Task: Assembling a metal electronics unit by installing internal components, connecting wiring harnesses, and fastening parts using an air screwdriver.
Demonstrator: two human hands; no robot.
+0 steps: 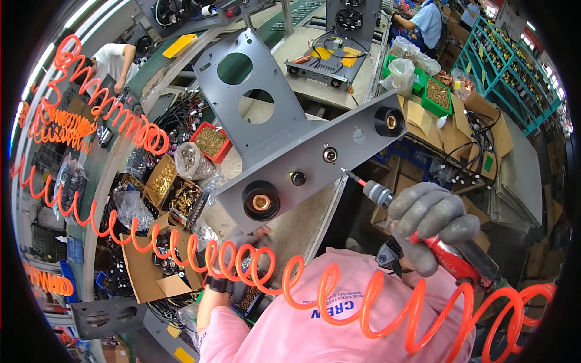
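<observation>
A grey sheet-metal chassis (315, 167) with two large round holes in its back plate lies tilted on the bench. Its front strip carries two black round sockets (249, 209) with brass nuts, a small black knob (298, 178) and a small round connector (330, 155). My right hand (431, 219), in a grey glove, is closed around a red air screwdriver (446, 257). The tool's thin bit ends close to the strip's near edge; contact is unclear. Below the left end of the strip, my left hand (249, 245) is blurred and partly behind the orange coiled hose (327, 284).
Cardboard boxes of brass parts (162, 181) and a red bin of screws (210, 142) stand left. Green bins (437, 97) and cardboard sheets are at right. Another chassis with fans (321, 69) sits farther back. Co-workers (423, 23) work beyond.
</observation>
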